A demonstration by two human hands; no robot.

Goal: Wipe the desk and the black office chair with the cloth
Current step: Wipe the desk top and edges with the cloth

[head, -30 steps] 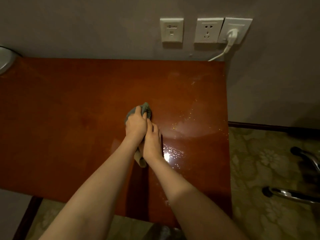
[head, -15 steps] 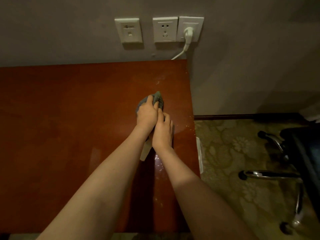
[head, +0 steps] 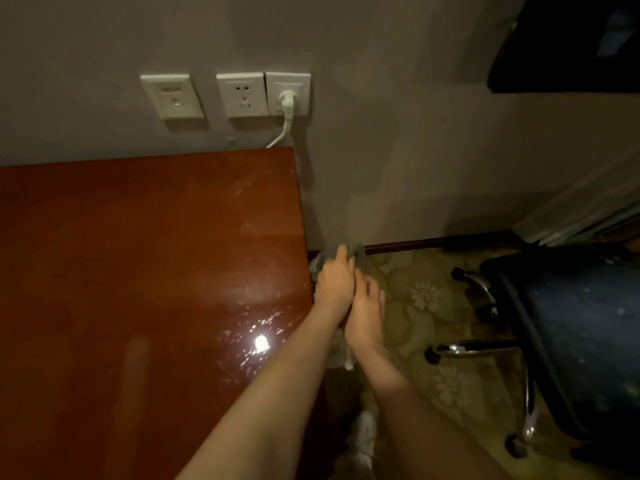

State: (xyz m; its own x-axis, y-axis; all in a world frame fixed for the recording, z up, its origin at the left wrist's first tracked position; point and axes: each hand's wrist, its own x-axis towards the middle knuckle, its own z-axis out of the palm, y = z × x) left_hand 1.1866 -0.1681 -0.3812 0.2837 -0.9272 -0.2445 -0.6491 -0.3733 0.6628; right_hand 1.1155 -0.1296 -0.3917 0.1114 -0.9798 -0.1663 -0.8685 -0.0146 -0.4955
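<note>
at the right edge of the table (head: 138, 271), about halfway along it: both hands, just past the edge and over the patterned floor (head: 415, 299).

item 1, cloth (head: 320, 262): grey-green, bunched. it sits just off the table's right edge and shows above and beside the knuckles.
item 2, left hand (head: 334, 285): fingers curled round the cloth, holding it.
item 3, right hand (head: 367, 313): pressed against the left one. i cannot tell whether it grips any of the cloth or only backs the stroke.
item 4, table: red-brown, glossy. pale specks and smears show round the lamp glare toward the front right corner, and again near the far right corner.
item 5, black office chair (head: 571, 341): well apart to the right, on the floor. pale specks on its seat. no hand touches it.
item 6, wall sockets (head: 239, 95): above the far right corner, one with a white plug (head: 287, 102).

containers: none that i can see, so no contents to list.

step in hand, as i judge it: a table stroke carried off the right edge. the next move calls for laying the cloth flat onto the speckled front right patch and pressing evenly. the chair is not yet wiped.
</note>
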